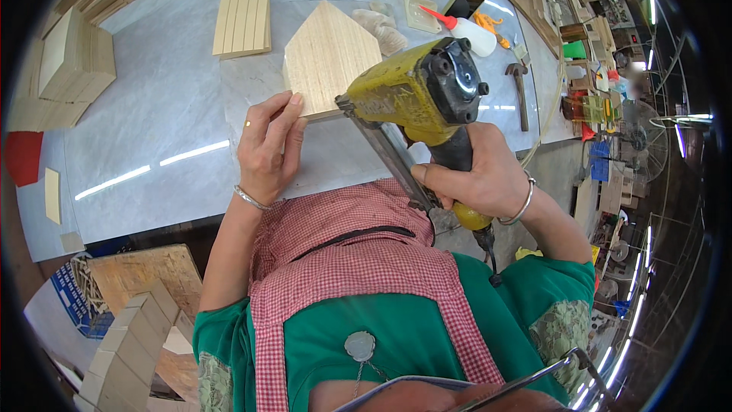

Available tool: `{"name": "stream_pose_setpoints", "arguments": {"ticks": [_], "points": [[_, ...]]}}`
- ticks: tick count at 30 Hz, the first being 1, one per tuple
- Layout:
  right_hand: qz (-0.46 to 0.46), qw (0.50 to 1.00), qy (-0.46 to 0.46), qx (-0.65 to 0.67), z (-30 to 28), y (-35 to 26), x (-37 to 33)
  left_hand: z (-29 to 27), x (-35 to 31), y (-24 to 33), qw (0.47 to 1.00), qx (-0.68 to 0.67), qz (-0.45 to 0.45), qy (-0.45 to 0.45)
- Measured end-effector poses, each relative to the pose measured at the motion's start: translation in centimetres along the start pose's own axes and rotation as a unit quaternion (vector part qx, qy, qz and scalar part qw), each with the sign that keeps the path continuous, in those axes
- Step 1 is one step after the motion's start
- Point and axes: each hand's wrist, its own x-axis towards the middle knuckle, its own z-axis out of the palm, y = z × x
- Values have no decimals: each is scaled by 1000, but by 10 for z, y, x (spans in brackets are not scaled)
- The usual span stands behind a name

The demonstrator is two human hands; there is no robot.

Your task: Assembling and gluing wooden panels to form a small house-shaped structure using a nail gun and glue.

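Left hand: fingers bent and close together, tips on the near left corner of the house-shaped wooden piece; can't tell whether the thumb pinches from below or only rests by the edge. Right hand: wrapped firmly round the black grip of the yellow pneumatic nail gun; the trigger finger is mostly hidden. Wooden piece lies on the grey worktable, at its near side in front of the person, point facing far. Gun nose is at the piece's near right corner; contact can't be confirmed.

Step looks like fastening along that near edge. To do it well, the nose should sit square and flush on the wood, since a tilted gun would likely send the fastener out through a face. Left fingers are best kept at the left corner, well off the firing line, pressing just enough to stop the piece sliding. Edges should be lined up before any trigger pull. Good to stay slightly in from the corner, as thin wood may split. Hammer lies to the right, probably handy for a proud fastener.
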Motion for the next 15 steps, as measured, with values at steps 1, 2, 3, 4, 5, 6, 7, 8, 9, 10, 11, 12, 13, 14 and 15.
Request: {"name": "stream_pose_setpoints", "arguments": {"ticks": [1,2,3,4,5,6,7,8,9,10,11,12,13,14,15], "points": [[-12,1000,-4,-17,2,-2,2,-2,-1,-2,1000,-20,3,-10],[-14,1000,-6,-20,4,-5,4,-3,-1,-3,999,-40,7,-19],[-25,1000,-12,-12,8,-9,6,-5,0,-4,999,-38,4,-15],[-35,999,-17,-3,11,-11,8,-8,1,-4,999,-42,3,-28],[-36,999,-20,-7,12,-13,9,-9,0,-5,998,-46,1,-41],[-32,999,-32,8,14,-15,10,-9,0,-6,998,-45,-2,-38],[-27,998,-43,22,15,-17,11,-7,-1,-8,999,-42,4,-34],[-27,998,-46,20,16,-18,11,-7,-1,-8,999,-39,10,-31],[-19,999,-47,15,17,-20,12,-8,-2,-9,999,-38,8,-29],[-11,999,-47,10,17,-22,12,-10,-2,-9,999,-35,7,-34],[-11,999,-48,8,18,-23,12,-10,-2,-9,999,-33,6,-39],[2,999,-48,18,18,-24,12,-10,-2,-9,999,-33,5,-38],[15,998,-48,29,19,-24,11,-9,-3,-10,999,-32,2,-39],[16,998,-48,28,19,-24,11,-9,-3,-10,999,-32,0,-40],[11,998,-47,27,19,-24,11,-9,-3,-10,999,-33,-1,-40]]}}
